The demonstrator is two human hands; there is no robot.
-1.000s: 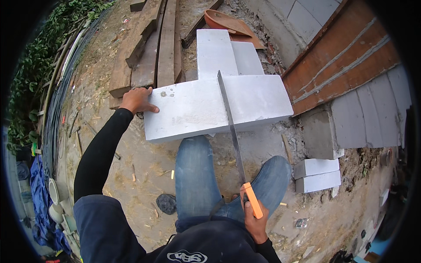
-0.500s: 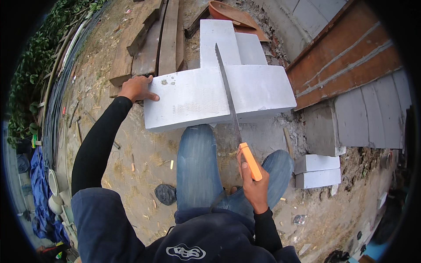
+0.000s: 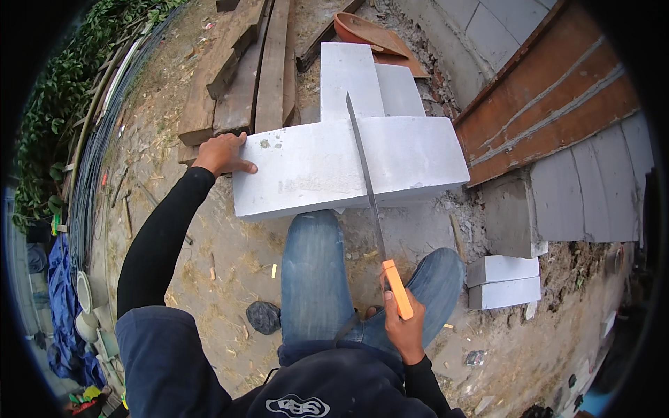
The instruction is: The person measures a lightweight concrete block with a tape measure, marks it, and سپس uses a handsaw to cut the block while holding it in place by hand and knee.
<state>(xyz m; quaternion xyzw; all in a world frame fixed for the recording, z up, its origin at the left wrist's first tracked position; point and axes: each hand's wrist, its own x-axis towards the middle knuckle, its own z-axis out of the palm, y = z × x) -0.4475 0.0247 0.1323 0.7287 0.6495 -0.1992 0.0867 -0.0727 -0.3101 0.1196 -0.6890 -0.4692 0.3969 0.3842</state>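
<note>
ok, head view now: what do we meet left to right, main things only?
Blue tarp → left hand → orange-handled saw → two stacked small white blocks. Left out for overlap: long white block, right hand.

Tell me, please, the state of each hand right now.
Left hand: open, thumb spread on the white block.
Right hand: closed, holding the saw by its orange handle.

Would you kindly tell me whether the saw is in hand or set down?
In hand: the right hand is closed around the orange handle of the saw, whose blade crosses over the white block.
</note>
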